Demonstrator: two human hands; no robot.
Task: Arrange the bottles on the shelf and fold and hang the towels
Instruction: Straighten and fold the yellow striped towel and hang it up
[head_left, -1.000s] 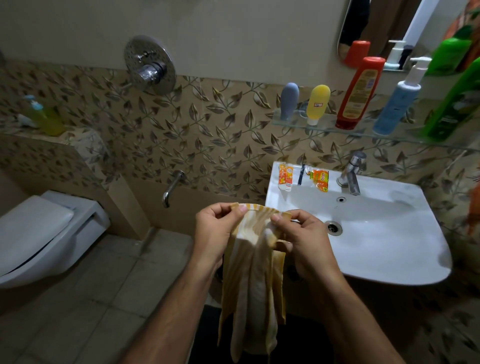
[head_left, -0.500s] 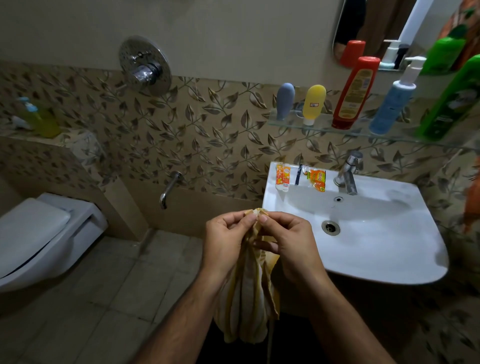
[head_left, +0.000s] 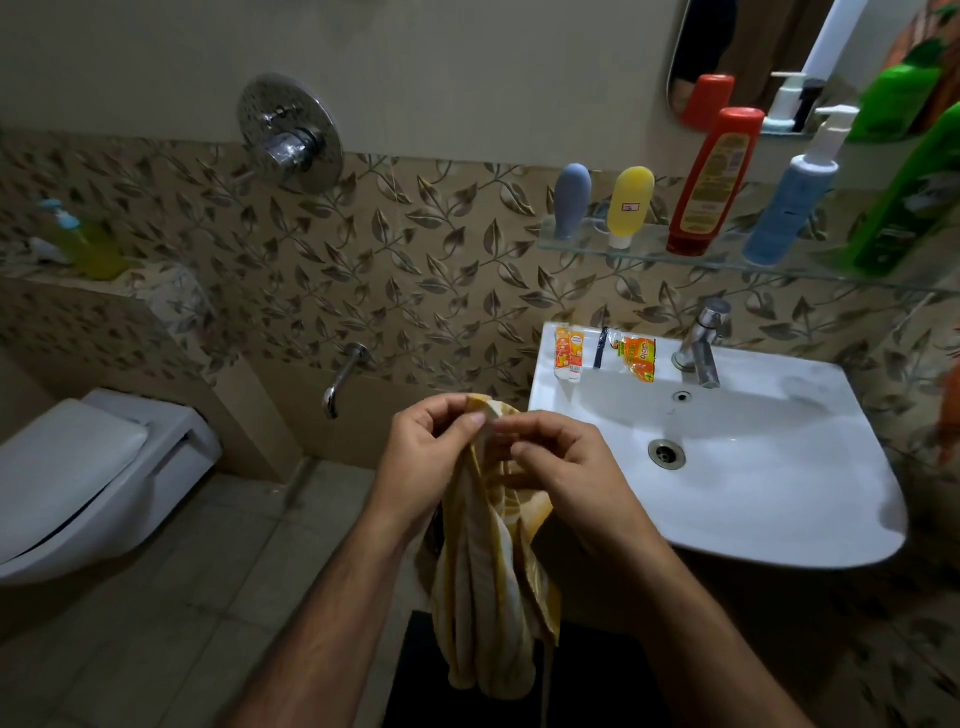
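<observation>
Your left hand and right hand meet in front of you, just left of the sink, and both pinch the top edge of the towel. Your left grip is narrow, thumb and fingers closed on the bunched top corner. Your right grip is also narrow, its fingertips nipping the cloth just beside the left thumb, so the two hands nearly touch.

The towel hangs straight down from that shared pinch, between your forearms, free of the floor. It is striped yellow and off-white, gathered into long soft folds, with a loose thread trailing below its lower right edge.

To your left, a white toilet sits against the leaf-patterned wall. Up and right of your hands, a glass shelf carries a row of bottles: a grey-blue bottle, a yellow bottle, a red bottle, a blue pump bottle and a green bottle at the far right. All stand well apart from the towel. Small sachets lie on the sink's back rim beside the tap.
</observation>
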